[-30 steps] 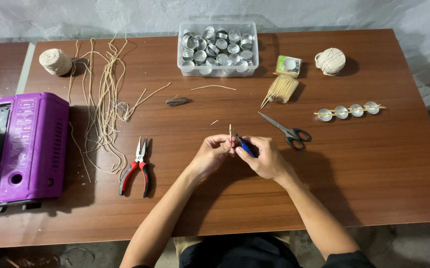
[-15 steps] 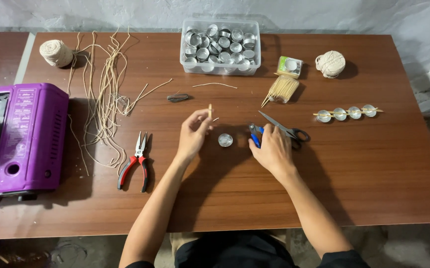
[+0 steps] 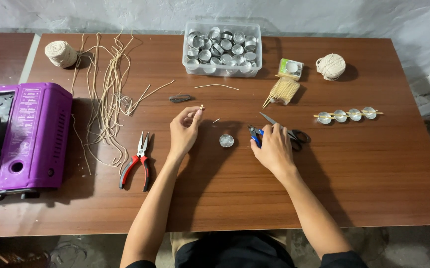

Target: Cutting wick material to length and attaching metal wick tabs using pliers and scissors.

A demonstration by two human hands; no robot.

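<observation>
Pliers [image 3: 136,160] lie nearest on the tabletop [image 3: 383,164]. Right hand [image 3: 273,146] rests with a closed grip on a blue tool [image 3: 255,136] beside scissors [image 3: 287,130]. Left hand [image 3: 185,128] pinches a short stick [image 3: 201,107]; a tin cup [image 3: 226,141] sits between the hands. Farther off stands a tub [image 3: 223,48] of cups.

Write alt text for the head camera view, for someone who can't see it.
Over a wooden table, a left hand pinches a short wick piece while the right hand rests on blue-handled cutters beside a small metal cup.
</observation>
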